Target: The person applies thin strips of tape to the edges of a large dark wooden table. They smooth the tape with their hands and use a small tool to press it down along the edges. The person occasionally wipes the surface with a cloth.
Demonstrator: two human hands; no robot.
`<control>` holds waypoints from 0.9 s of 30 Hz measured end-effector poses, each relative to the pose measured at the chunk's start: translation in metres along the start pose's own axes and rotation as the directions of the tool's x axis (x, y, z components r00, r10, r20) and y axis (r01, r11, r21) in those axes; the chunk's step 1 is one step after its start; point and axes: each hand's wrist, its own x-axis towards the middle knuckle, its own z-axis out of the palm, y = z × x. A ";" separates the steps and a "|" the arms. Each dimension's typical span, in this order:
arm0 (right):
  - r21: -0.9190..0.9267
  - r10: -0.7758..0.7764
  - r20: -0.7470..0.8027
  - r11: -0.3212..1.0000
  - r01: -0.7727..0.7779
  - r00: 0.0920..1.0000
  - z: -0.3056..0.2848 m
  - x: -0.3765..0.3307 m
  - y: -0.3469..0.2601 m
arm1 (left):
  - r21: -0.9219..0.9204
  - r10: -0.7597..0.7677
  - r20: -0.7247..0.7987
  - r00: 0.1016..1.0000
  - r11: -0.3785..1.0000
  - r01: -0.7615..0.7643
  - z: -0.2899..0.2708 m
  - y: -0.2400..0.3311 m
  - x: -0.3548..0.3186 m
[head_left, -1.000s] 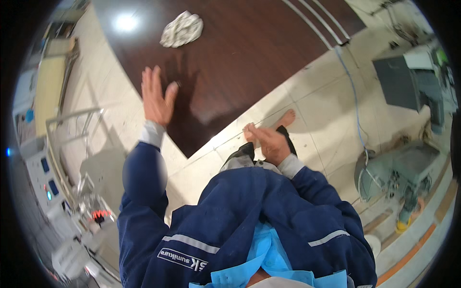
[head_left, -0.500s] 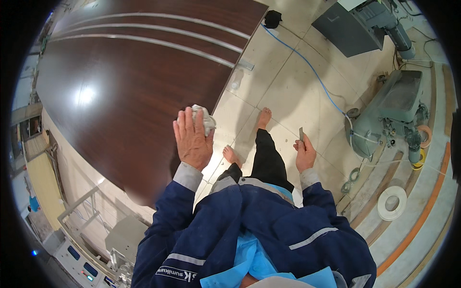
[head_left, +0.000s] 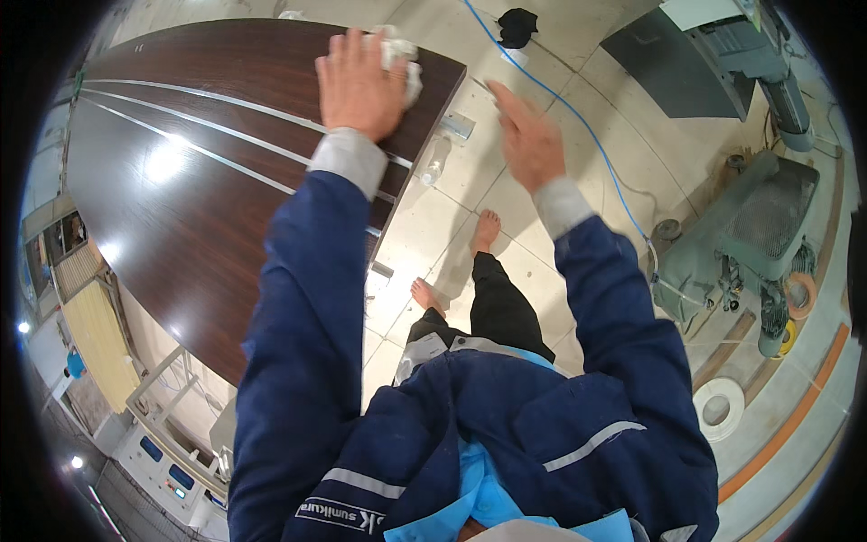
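A large dark brown wood-grain panel (head_left: 226,56) with several pale metal strips (head_left: 244,106) set across it lies at my left. Near its far right corner, my left hand (head_left: 361,86) lies flat, pressing a crumpled white rag (head_left: 403,65) against the surface. The rag shows beside and beyond the fingers. My right hand (head_left: 531,140) is blurred and hangs over the floor, just right of the panel's edge. Between its thumb and fingers is a thin, grey, flat blade-like piece (head_left: 480,84), whose exact kind I cannot make out.
A clear plastic bottle (head_left: 437,161) lies on the tiled floor by the panel's edge. A blue hose (head_left: 587,131) runs to a green air compressor (head_left: 741,217) at the right. Beyond stand a grey machine (head_left: 686,72) and a black item (head_left: 517,27). A white tape roll (head_left: 719,409) lies lower right.
My left hand has carried the rag away from me, past the metal strips to the far corner. My right hand has swung forward and left with the thin piece.
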 end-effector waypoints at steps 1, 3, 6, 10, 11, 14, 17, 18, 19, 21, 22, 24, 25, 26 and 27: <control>-0.017 -0.076 -0.037 0.997 0.076 0.996 0.005 0.020 -0.006 | -0.010 -0.057 0.054 0.997 0.998 0.057 -0.003 -0.021 0.009; -0.151 -0.152 0.096 0.975 0.166 0.984 0.014 0.039 -0.020 | 0.025 -0.171 0.061 0.983 0.985 0.169 -0.008 -0.063 0.013; -0.099 -0.218 0.320 0.960 0.261 0.922 0.021 0.029 -0.041 | 0.052 -0.340 0.035 0.940 0.940 0.338 -0.007 -0.106 0.007; -0.019 -0.233 0.394 0.965 0.261 0.889 0.014 0.018 -0.052 | 0.017 -0.275 0.005 0.961 0.961 0.275 -0.002 -0.119 0.004; -0.065 -0.204 0.261 0.971 0.228 0.944 0.014 0.023 -0.049 | 0.011 -0.311 0.014 0.950 0.950 0.311 -0.002 -0.116 0.005; -0.100 -0.150 0.225 0.979 0.176 0.963 0.016 0.023 -0.051 | 0.010 -0.314 0.034 0.949 0.950 0.314 -0.007 -0.110 0.007; 0.088 -0.265 0.579 0.961 0.264 0.771 0.018 0.010 -0.057 | 0.009 -0.319 0.043 0.947 0.948 0.319 -0.008 -0.109 0.007; 0.094 -0.238 0.530 0.970 0.223 0.814 0.018 0.009 -0.057 | 0.006 -0.321 0.043 0.946 0.947 0.322 -0.007 -0.110 0.007; 0.102 -0.197 0.587 0.980 0.170 0.785 0.017 0.011 -0.056 | 0.005 -0.320 0.032 0.947 0.947 0.320 -0.006 -0.111 0.007; -0.068 -0.013 0.328 0.997 0.037 0.945 0.012 0.026 -0.042 | -0.005 -0.330 0.040 0.943 0.944 0.331 -0.008 -0.112 0.008; -0.091 0.167 0.235 0.985 -0.150 0.957 0.006 0.038 -0.032 | -0.010 -0.335 0.057 0.940 0.942 0.336 -0.011 -0.111 0.008; -0.014 0.426 0.049 0.905 -0.426 0.903 -0.008 0.059 -0.008 | 0.062 -0.343 0.040 0.938 0.938 0.340 -0.019 -0.097 0.010; 0.104 0.439 -0.119 0.898 -0.428 0.891 -0.016 0.066 0.005 | 0.041 -0.221 0.047 0.974 0.975 0.219 -0.025 -0.090 0.013; 0.062 0.462 -0.122 0.887 -0.458 0.878 -0.022 0.070 0.018 | 0.027 -0.147 0.103 0.984 0.989 0.145 -0.031 -0.079 0.013; 0.027 0.371 -0.226 0.927 -0.374 0.901 -0.028 0.070 0.029 | 0.022 -0.112 0.176 0.978 0.994 0.110 -0.038 -0.065 0.011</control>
